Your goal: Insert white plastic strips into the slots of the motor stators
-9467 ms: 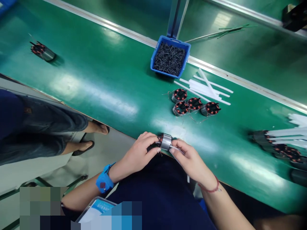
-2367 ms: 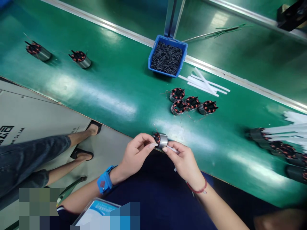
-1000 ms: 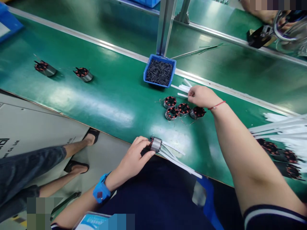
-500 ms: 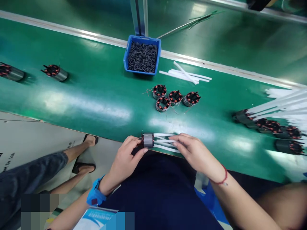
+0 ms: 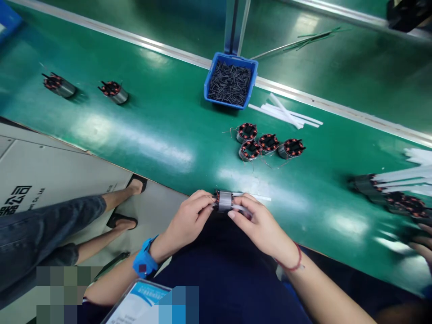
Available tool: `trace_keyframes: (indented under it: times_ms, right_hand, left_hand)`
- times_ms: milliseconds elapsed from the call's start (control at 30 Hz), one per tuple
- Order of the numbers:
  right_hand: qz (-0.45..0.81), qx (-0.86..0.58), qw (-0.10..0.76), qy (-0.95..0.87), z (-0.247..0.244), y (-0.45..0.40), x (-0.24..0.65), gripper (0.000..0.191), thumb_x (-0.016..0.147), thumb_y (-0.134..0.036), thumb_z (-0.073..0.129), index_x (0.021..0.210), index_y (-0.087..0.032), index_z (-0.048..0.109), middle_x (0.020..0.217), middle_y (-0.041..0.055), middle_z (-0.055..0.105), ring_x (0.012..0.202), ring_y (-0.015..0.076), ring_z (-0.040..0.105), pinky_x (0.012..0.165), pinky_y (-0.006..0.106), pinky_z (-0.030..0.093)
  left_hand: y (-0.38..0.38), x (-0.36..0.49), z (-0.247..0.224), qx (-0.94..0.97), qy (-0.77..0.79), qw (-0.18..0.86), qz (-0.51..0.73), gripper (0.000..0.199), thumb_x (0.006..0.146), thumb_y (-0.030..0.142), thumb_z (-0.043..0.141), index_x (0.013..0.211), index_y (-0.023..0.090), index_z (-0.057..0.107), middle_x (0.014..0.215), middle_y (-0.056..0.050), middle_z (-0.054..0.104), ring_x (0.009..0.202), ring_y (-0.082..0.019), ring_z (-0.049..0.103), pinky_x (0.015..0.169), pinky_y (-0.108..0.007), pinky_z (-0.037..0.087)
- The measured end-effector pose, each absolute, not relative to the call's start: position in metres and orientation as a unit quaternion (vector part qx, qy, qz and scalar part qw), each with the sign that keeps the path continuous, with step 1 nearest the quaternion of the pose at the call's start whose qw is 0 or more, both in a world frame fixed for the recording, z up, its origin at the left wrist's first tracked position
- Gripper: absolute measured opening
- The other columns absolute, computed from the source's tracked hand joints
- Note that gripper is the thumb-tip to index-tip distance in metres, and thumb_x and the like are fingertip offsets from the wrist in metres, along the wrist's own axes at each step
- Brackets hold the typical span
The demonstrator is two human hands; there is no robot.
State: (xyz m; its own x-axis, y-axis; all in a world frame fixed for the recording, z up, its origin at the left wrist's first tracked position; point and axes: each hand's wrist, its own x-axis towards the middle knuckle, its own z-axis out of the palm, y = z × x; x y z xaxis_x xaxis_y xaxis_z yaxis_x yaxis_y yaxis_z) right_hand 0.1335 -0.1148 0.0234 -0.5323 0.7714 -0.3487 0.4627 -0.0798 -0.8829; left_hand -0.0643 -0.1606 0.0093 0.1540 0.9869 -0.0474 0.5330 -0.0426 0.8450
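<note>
A silver motor stator lies on its side between my hands at the table's front edge. My left hand pinches its left end, where the copper windings are. At its right end, my right hand has its fingers closed round white tubes that stick out of the stator. Part of the tubes is hidden behind my fingers. Beyond my hands several stators with copper windings and loose wires stand grouped on the green table.
A blue bin of small black pieces stands at the back, with loose white tubes beside it. Two stators are at left. More stators with tubes and another person's hand are at right. A person's legs show at lower left.
My right hand has moved along the tubes to the stator's right end. My left hand stays at the left end. The whole view has shifted, and another person's hand shows at the right edge.
</note>
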Motion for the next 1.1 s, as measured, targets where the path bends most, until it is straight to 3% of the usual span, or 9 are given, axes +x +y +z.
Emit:
trace_keyframes:
  times_ms: [167,300,400,567,733,867,1100]
  right_hand:
    - [0.675,-0.495,0.157,-0.524,0.017,-0.12,0.13,0.017,0.081,-0.034,0.06,0.082,-0.018,0.057,0.071,-0.0027,0.049,0.063,0.0102,0.043,0.06,0.023,0.036]
    - [0.706,-0.502,0.163,-0.472,0.014,-0.122,0.131,0.02,0.08,-0.037,0.061,0.085,-0.017,0.057,0.067,-0.0035,0.048,0.059,0.0092,0.04,0.055,0.022,0.033]
    - [0.665,-0.516,0.163,-0.514,0.011,-0.124,0.133,0.021,0.083,-0.038,0.058,0.091,-0.018,0.059,0.071,-0.0022,0.053,0.061,0.0102,0.043,0.056,0.022,0.034]
    - [0.532,-0.557,0.144,-0.621,0.013,-0.128,0.132,0.02,0.084,-0.04,0.057,0.08,-0.02,0.057,0.064,-0.0026,0.055,0.055,0.011,0.044,0.054,0.023,0.035]
    - [0.507,-0.526,0.153,-0.665,0.02,-0.129,0.135,0.02,0.09,-0.033,0.048,0.094,-0.022,0.064,0.087,0.0039,0.069,0.077,0.0188,0.062,0.071,0.03,0.047]
    - [0.561,-0.483,0.139,-0.657,0.019,-0.127,0.144,0.029,0.093,-0.031,0.044,0.112,-0.025,0.065,0.11,0.0049,0.068,0.101,0.0216,0.063,0.089,0.036,0.047]
    - [0.511,-0.352,0.01,-0.785,0.052,-0.096,0.175,0.04,0.093,-0.03,0.045,0.133,-0.029,0.049,0.113,0.0043,0.067,0.098,0.02,0.064,0.088,0.036,0.049]
  left_hand:
    - [-0.167,-0.057,0.003,0.641,0.573,0.351,0.37,0.014,0.087,0.008,0.049,0.089,0.016,0.06,0.085,-0.003,0.059,0.079,-0.012,0.054,0.072,-0.023,0.044]
    - [-0.173,-0.054,0.0,0.63,0.554,0.344,0.421,0.014,0.086,0.008,0.051,0.091,0.017,0.061,0.083,-0.002,0.058,0.077,-0.012,0.053,0.07,-0.025,0.043]
    - [-0.172,-0.052,0.003,0.61,0.561,0.368,0.423,0.014,0.088,0.01,0.049,0.091,0.018,0.061,0.084,-0.002,0.058,0.078,-0.012,0.054,0.071,-0.025,0.043]
    - [-0.161,-0.045,0.011,0.583,0.617,0.395,0.351,0.013,0.085,0.021,0.057,0.098,0.018,0.056,0.095,-0.004,0.054,0.088,-0.016,0.052,0.078,-0.029,0.044]
    - [-0.156,-0.036,0.012,0.6,0.622,0.376,0.334,0.004,0.086,0.021,0.056,0.089,0.018,0.057,0.093,-0.004,0.052,0.093,-0.018,0.05,0.083,-0.033,0.043]
    - [-0.158,-0.036,0.011,0.606,0.618,0.371,0.337,0.007,0.084,0.02,0.059,0.091,0.018,0.058,0.093,-0.005,0.053,0.092,-0.018,0.05,0.083,-0.033,0.043]
    - [-0.155,-0.04,0.01,0.608,0.592,0.395,0.352,0.005,0.084,0.019,0.059,0.089,0.018,0.06,0.093,-0.004,0.056,0.09,-0.016,0.053,0.08,-0.03,0.044]
